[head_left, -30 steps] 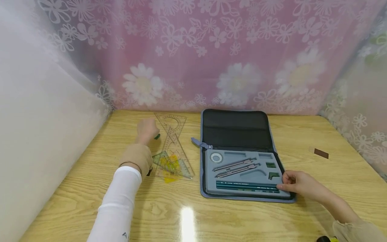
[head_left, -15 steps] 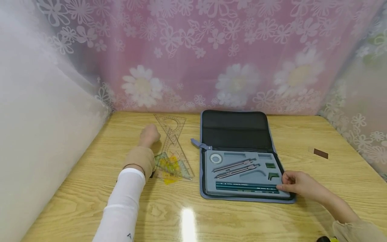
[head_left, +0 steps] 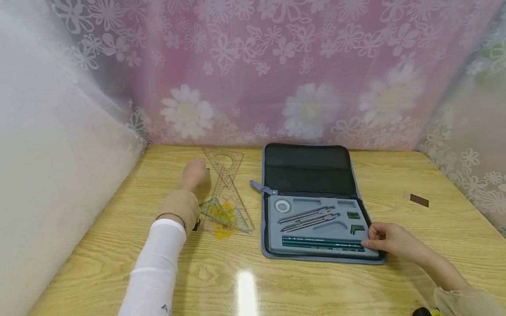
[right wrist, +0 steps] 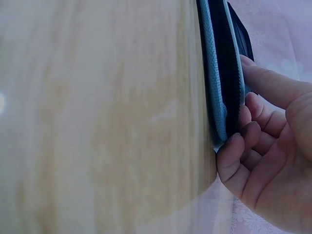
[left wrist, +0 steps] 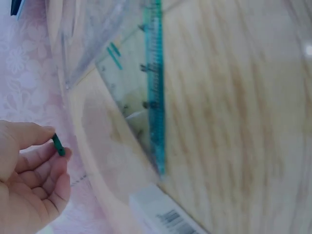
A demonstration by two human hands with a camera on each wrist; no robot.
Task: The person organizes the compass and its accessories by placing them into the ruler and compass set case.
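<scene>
My left hand (head_left: 194, 173) is above the table's left side and pinches a small dark green piece (left wrist: 58, 145) between thumb and fingers; its kind cannot be told. Beside it lie two clear set squares (head_left: 227, 164), with a green-edged set square (left wrist: 155, 92) and a yellow stencil (head_left: 223, 219) overlapping nearer the front. My right hand (head_left: 389, 239) grips the right front edge of an open zip case (head_left: 310, 169), thumb on top by the pencils' ends, fingers curled at its side. In the case's grey tray (head_left: 276, 245) are green pencils (head_left: 322, 243), two compasses (head_left: 308, 217) and small green parts (head_left: 357, 229).
A white ring (head_left: 282, 206) sits in the tray's far left corner. A brown strip (head_left: 419, 200) lies right of the case. A white box with a barcode (left wrist: 168, 214) shows in the left wrist view. A flowered curtain (head_left: 253, 87) closes off the table's back.
My left hand has shifted only slightly, and the green piece below it shows less in the head view than a second ago. The right hand and the case have stayed in place.
</scene>
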